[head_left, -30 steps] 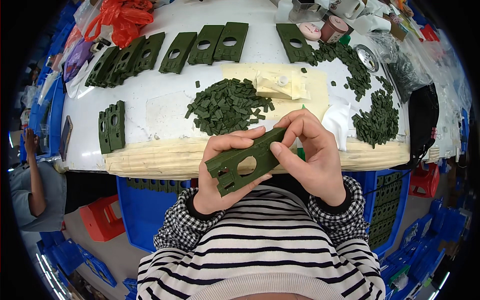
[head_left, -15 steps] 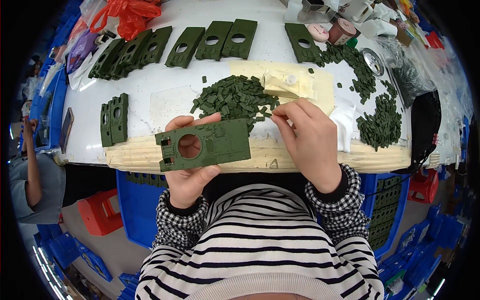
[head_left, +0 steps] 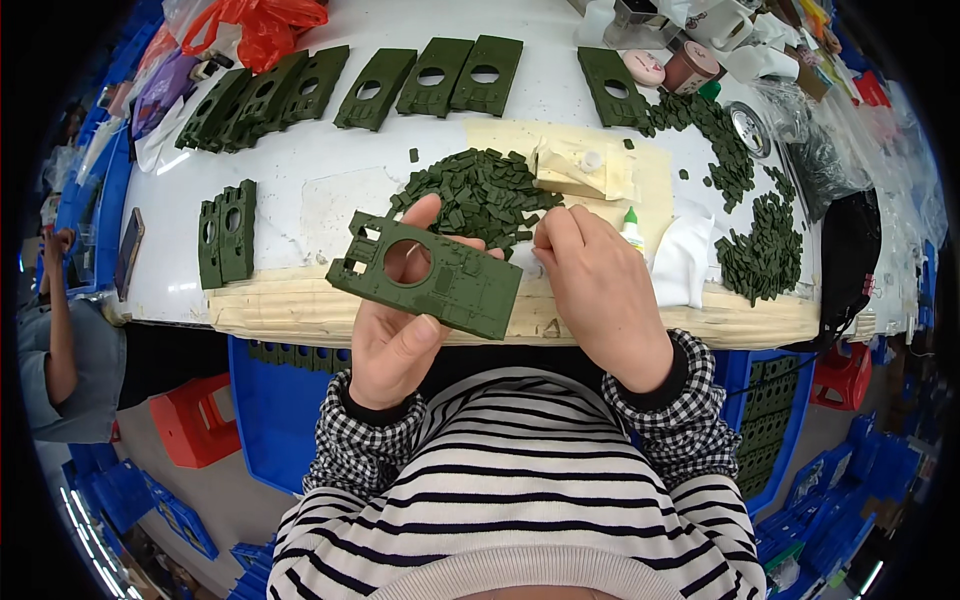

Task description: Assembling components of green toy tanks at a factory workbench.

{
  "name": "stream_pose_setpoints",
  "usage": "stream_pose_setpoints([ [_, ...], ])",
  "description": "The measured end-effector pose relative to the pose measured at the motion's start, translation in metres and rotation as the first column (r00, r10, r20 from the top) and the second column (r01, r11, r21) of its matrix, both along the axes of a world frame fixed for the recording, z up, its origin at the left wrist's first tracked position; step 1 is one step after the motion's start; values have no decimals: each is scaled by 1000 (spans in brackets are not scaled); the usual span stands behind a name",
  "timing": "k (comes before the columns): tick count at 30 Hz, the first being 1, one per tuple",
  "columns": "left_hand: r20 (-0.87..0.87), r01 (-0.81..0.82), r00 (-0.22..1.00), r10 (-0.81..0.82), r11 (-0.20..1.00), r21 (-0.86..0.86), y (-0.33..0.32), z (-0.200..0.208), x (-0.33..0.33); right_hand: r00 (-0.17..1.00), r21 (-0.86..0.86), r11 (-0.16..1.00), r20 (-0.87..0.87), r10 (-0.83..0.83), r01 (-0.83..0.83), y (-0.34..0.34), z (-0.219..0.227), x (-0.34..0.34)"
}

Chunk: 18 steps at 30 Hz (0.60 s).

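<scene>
My left hand [head_left: 390,350] holds a dark green plastic tank hull [head_left: 468,285] from below. The hull has a large round hole, through which some of my fingers show, and two square notches at its left end. Just right of the hull, my right hand [head_left: 605,290] is closed in a pinch; whatever sits between its fingertips is hidden. Beyond both hands lies a heap of small green plastic pieces [head_left: 465,190]. A small white glue bottle [head_left: 632,232] with a green tip shows behind my right hand, beside a white cloth [head_left: 682,262].
A tape-covered block [head_left: 575,172] rests on yellowish paper. Several more hulls [head_left: 430,78] line the table's far side, and others [head_left: 235,235] lie at left. More small pieces [head_left: 762,250] are heaped at right. A blue bin [head_left: 280,420] stands below the table's edge; a person's arm [head_left: 62,330] is at far left.
The hull has turned clockwise in my left hand, its right end now lower, and shifted slightly right. My right hand has drawn a little nearer and lower, with its fingers curled more. The glue bottle has come into sight.
</scene>
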<state>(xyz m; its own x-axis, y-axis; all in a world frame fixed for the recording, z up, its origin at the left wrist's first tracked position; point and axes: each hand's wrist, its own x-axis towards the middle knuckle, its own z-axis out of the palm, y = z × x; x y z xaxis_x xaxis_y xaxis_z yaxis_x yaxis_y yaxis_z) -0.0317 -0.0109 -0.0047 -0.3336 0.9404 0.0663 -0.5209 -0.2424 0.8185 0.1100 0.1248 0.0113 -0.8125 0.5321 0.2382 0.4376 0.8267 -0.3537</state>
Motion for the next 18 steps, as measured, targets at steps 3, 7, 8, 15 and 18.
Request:
stream_pose_setpoints([
  [3, 43, 46, 998, -46, 999, -9, 1, 4, 3, 986, -33, 999, -167, 14, -20, -1, -3, 2],
  [7, 131, 143, 981, -142, 990, -1, 1, 7, 6, 906, -205, 979, -415, -89, 2, 2, 17, 15],
  [8, 158, 182, 971, -180, 983, 5, 1, 6, 6, 892, -235, 971, -445, -78, -32, 3, 24, 19],
  [15, 289, 521, 824, -488, 853, -45, 2, 0, 17, 806, -627, 762, -531, -263, -164, 1, 33, 43],
  [18, 239, 568, 809, -537, 818, -88, 1, 0, 22, 783, -762, 615, -504, -365, -204, -2, 35, 44],
])
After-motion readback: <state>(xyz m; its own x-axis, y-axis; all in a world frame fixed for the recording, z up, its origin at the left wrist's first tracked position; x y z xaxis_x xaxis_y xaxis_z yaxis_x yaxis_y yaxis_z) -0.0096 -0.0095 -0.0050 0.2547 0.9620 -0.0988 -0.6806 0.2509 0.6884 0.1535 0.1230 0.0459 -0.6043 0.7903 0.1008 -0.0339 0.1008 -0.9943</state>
